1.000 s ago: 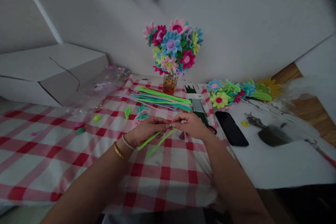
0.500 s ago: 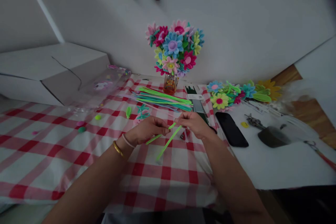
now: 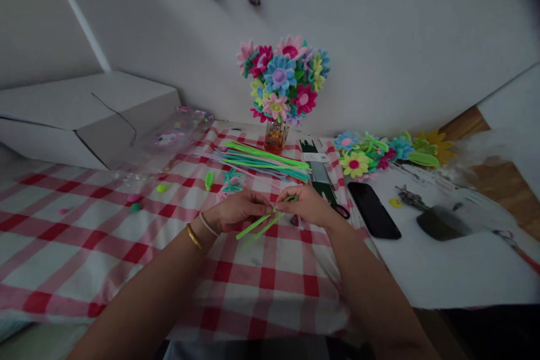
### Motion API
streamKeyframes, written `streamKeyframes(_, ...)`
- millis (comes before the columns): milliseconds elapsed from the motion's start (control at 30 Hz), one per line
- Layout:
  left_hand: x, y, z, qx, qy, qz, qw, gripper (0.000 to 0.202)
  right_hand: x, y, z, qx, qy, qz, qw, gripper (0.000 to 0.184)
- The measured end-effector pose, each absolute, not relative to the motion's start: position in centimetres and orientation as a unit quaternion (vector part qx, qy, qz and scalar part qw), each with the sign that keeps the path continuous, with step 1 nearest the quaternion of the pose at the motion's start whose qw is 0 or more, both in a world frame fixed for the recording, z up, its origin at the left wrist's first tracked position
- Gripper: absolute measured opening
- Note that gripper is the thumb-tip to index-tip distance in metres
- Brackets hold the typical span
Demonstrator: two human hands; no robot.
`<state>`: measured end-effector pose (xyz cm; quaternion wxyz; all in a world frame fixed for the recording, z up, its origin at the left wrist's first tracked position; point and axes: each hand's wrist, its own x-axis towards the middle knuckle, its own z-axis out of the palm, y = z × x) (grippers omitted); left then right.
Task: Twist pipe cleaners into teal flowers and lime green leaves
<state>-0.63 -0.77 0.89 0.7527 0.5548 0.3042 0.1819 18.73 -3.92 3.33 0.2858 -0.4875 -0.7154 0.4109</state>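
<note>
My left hand [image 3: 236, 212] and my right hand [image 3: 307, 204] meet above a red-and-white checked tablecloth [image 3: 105, 236]. Both pinch a bright green pipe cleaner [image 3: 258, 225], bent so its two legs run down and to the left, close together. The fold sits between my fingertips, with a small loop at my right thumb. A bundle of green, teal and pink pipe cleaners [image 3: 264, 161] lies just behind my hands. A small teal pipe-cleaner shape [image 3: 231, 181] rests beside it.
A vase of pipe-cleaner flowers [image 3: 282, 81] stands at the back by the wall. More finished flowers [image 3: 375, 151] lie at the right, with a black phone [image 3: 373, 209], scissors [image 3: 337, 209] and a dark object [image 3: 442, 220]. A white box [image 3: 80, 115] sits at left; small pompoms [image 3: 135, 207] dot the cloth.
The two green legs, spread apart half a second ago, have come close together. My hands have stayed in the same place, and the view has tilted slightly downward.
</note>
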Motion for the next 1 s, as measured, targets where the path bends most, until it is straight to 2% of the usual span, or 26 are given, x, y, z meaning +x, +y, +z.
streamKeyframes(200, -0.6, -0.6, 0.9, 0.558, 0.310, 0.197, 0.744, 0.021, 18.4, -3.7, 3.0, -0.532, -0.722, 0.314, 0.312, 0.019)
streamKeyframes(367, -0.7, -0.7, 1.3, 0.551, 0.308, 0.192, 0.751, 0.018, 20.2, -3.2, 3.0, -0.582, -0.689, 0.299, 0.312, 0.027)
streamKeyframes(533, -0.5, -0.9, 1.4, 0.528, 0.331, 0.192, 0.758, 0.015, 20.1, -3.2, 3.0, -0.502, -0.753, 0.310, 0.292, 0.021)
streamKeyframes(667, -0.4, -0.9, 1.6, 0.515, 0.331, 0.196, 0.766, 0.013, 18.3, -3.8, 3.2, -0.424, -0.842, 0.213, 0.258, 0.017)
streamKeyframes(767, -0.3, -0.9, 1.6, 0.514, 0.304, 0.188, 0.780, 0.014, 18.2, -4.1, 3.5, -0.427, -0.861, 0.142, 0.239, 0.018)
streamKeyframes(1000, -0.4, -0.6, 1.4, 0.468, 0.314, 0.201, 0.801, 0.015, 21.0, -3.5, 3.7, -0.462, -0.850, 0.077, 0.242, 0.019)
